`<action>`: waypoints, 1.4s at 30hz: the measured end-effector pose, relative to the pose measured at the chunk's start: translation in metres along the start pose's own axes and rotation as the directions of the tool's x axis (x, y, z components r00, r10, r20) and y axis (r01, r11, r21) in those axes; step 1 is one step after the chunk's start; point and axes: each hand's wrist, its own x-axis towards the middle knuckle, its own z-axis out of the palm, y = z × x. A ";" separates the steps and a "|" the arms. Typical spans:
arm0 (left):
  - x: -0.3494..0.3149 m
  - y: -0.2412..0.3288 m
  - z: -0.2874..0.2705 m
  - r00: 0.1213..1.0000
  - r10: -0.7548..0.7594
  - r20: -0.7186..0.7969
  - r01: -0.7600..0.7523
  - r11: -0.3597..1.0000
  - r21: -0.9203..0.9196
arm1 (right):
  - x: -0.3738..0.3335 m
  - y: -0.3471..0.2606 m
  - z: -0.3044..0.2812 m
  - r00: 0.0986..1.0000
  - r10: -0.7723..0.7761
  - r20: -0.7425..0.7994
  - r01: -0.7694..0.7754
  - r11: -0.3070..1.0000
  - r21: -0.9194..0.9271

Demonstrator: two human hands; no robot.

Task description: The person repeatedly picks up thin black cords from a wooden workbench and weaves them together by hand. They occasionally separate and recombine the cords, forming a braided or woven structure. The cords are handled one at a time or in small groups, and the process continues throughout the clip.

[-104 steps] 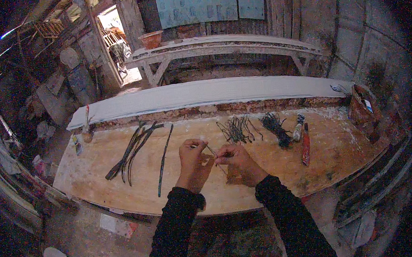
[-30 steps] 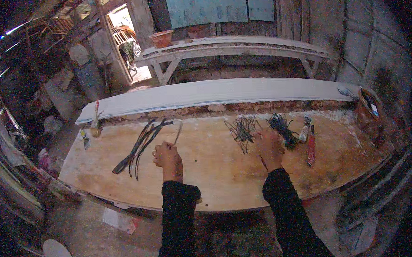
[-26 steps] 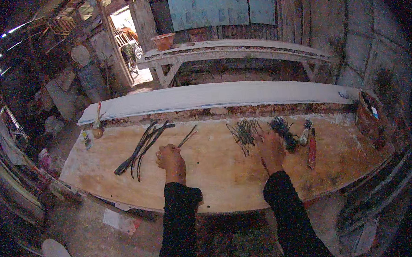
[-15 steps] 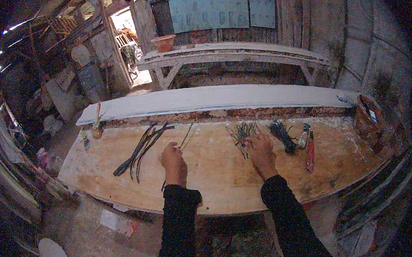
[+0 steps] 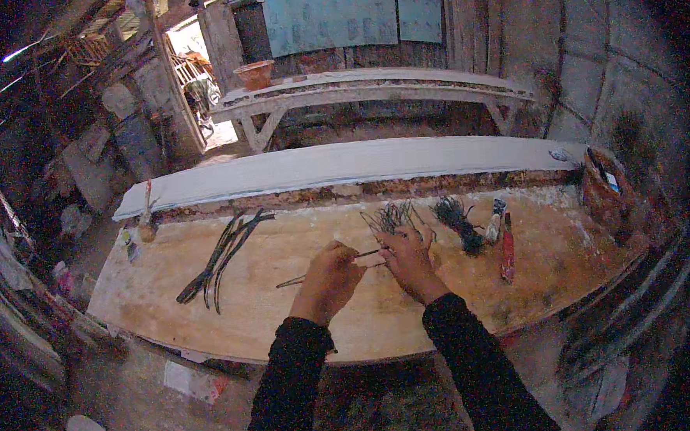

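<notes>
Just left of the table's middle, my left hand [image 5: 329,280] is closed on a thin dark strip [image 5: 369,253], whose tail pokes out on its left side. My right hand [image 5: 411,265] pinches the strip's other end a short way off. A second, thinner strand runs between the hands below it; its kind is too small to make out. Right behind my right hand lies a loose tangle of thin dark wire [image 5: 392,214]. To the left, several long black strips [image 5: 226,257] lie in a crossed bundle.
Right of the tangle are a black bundle of strands [image 5: 458,223], a small pale bottle-like item [image 5: 495,223] and a red tool [image 5: 508,254]. A brown bag [image 5: 605,194] stands at the wooden table's [image 5: 172,334] right end. Behind runs a white raised ledge [image 5: 342,162].
My hands have come together, the left moving right and the right moving slightly left. The strip from my left hand now spans to my right fingers. The view has shifted slightly.
</notes>
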 end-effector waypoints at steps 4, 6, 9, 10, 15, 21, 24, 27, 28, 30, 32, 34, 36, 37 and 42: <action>-0.001 0.008 -0.003 0.995 -0.083 -0.053 0.068 0.967 -0.245 | -0.002 0.005 0.002 0.999 0.008 0.046 -0.010 0.999 0.053; 0.000 -0.015 0.003 0.995 0.000 -0.105 -0.023 0.976 -0.215 | 0.000 0.006 0.003 0.996 0.015 0.085 -0.019 0.999 0.049; 0.002 -0.029 0.006 0.980 -0.173 -0.095 0.129 0.927 -0.353 | 0.007 0.003 -0.010 0.976 0.137 0.167 -0.162 0.976 0.146; 0.003 -0.024 0.003 0.976 -0.195 -0.096 0.150 0.924 -0.352 | 0.007 0.002 -0.014 0.959 0.213 0.186 -0.259 0.926 0.275; -0.003 -0.019 -0.004 0.984 -0.121 -0.132 0.085 0.965 -0.247 | 0.010 0.011 -0.022 0.864 0.424 0.273 -0.441 0.372 0.817; -0.002 -0.023 0.001 0.955 -0.286 -0.085 0.236 0.899 -0.368 | 0.021 0.068 0.005 0.842 0.511 0.174 -0.250 0.083 0.965; -0.001 -0.025 0.004 0.963 -0.254 -0.090 0.204 0.906 -0.370 | 0.020 0.091 0.009 0.743 0.593 0.310 -0.246 -0.188 0.951; -0.005 -0.028 0.001 0.975 -0.199 -0.103 0.152 0.925 -0.349 | 0.020 0.078 -0.004 0.749 0.554 0.363 -0.231 -0.295 0.927; -0.002 -0.030 0.005 0.981 -0.173 -0.088 0.142 0.950 -0.277 | 0.018 0.091 -0.001 0.776 0.535 0.334 -0.164 -0.341 0.926; 0.002 -0.036 0.010 0.990 -0.130 -0.059 0.122 0.985 -0.122 | 0.017 0.101 0.002 0.785 0.537 0.308 -0.094 -0.389 0.917; 0.000 -0.030 0.002 0.997 -0.042 -0.072 0.042 0.999 -0.004 | 0.022 0.079 -0.004 0.760 0.565 0.322 -0.087 -0.402 0.911; -0.001 -0.029 -0.002 0.995 -0.051 -0.086 0.049 0.998 -0.026 | 0.025 0.070 -0.009 0.792 0.535 0.294 -0.047 -0.426 0.904; 0.000 -0.036 0.005 0.983 -0.165 -0.080 0.146 0.969 -0.197 | 0.023 0.065 -0.013 0.816 0.522 0.247 -0.029 -0.390 0.920; 0.001 -0.038 0.008 0.986 -0.144 -0.084 0.132 0.983 -0.130 | 0.020 0.063 -0.014 0.825 0.522 0.216 -0.030 -0.342 0.939; 0.006 -0.021 0.011 0.914 -0.402 0.050 0.366 0.767 -0.527 | 0.021 0.066 0.011 0.918 0.378 0.117 -0.060 -0.159 0.985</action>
